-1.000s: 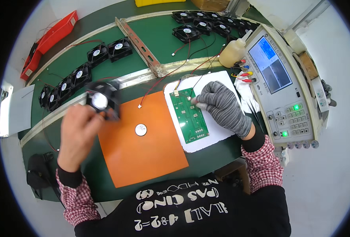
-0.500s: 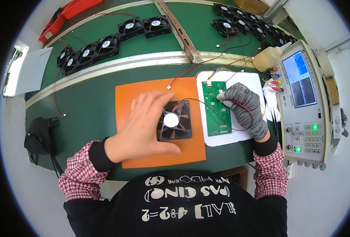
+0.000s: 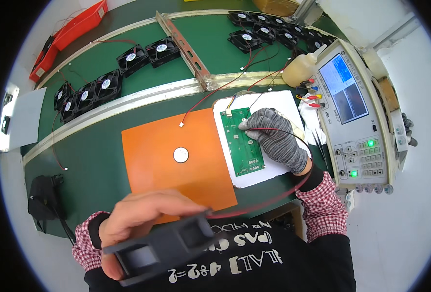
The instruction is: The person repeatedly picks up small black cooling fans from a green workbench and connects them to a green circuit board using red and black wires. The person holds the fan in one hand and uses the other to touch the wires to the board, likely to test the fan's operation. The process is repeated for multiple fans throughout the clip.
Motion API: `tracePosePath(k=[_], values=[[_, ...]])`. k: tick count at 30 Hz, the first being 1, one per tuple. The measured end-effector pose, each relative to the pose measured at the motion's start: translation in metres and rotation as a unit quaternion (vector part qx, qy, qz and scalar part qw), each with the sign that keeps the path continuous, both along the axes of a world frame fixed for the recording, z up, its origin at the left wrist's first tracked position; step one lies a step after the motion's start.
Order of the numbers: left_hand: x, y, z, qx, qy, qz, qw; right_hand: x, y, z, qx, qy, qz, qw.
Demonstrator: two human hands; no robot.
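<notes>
My bare left hand [image 3: 142, 214] grips a black cooling fan [image 3: 164, 248] by its frame, raised close to my chest and tilted with its side edge up. A red and black cable runs from the fan to my gloved right hand [image 3: 276, 138]. There the thumb and fingertips pinch the cable's end against a green circuit board [image 3: 244, 151]; the plug itself is hidden by the fingers. The board lies on a white foam pad [image 3: 247, 180]. On the orange mat [image 3: 176, 180] to its left is a round white disc [image 3: 181, 155].
A bench meter with a lit screen [image 3: 344, 87] stands at the right, with a yellowish bottle [image 3: 298, 70] beside it. Several fans [image 3: 106, 83] sit beyond the metal rail, some with loose cables. A black pouch [image 3: 45, 197] lies at the left, red bins [image 3: 74, 36] far left.
My left hand has taken hold of the fan, lifted it off the orange mat toward my chest and turned it on edge, baring the white disc. My right hand keeps its pinch at the board.
</notes>
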State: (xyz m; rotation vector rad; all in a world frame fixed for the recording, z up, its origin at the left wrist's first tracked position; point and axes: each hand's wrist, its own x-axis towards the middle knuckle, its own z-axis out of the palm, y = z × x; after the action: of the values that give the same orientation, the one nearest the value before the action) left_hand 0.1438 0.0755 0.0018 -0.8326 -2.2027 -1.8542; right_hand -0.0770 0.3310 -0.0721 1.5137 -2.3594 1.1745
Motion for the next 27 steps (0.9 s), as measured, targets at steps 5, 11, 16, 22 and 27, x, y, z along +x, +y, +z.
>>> tracePosePath(k=[5, 11, 16, 22, 27], values=[[-0.005, -0.016, 0.025, -0.245, 0.147, 0.152, 0.946, -0.003, 0.004, -0.008, 0.009, -0.065, -0.013, 0.998], [0.018, -0.015, -0.009, 0.349, -0.347, -0.041, 0.869, -0.001, -0.001, -0.002, 0.013, -0.001, 0.009, 1.0], [-0.099, -0.008, -0.005, -0.325, 0.243, 0.246, 0.88, -0.003, -0.002, 0.001, -0.017, 0.034, 0.021, 0.999], [-0.244, -0.072, -0.041, -0.345, 0.287, 0.417, 0.79, 0.006, -0.002, 0.006, -0.119, -0.264, -0.056, 0.956], [-0.245, -0.119, -0.038, -0.535, 0.011, 0.441, 0.721, 0.003, 0.004, 0.009, -0.14, -0.124, -0.084, 0.979]])
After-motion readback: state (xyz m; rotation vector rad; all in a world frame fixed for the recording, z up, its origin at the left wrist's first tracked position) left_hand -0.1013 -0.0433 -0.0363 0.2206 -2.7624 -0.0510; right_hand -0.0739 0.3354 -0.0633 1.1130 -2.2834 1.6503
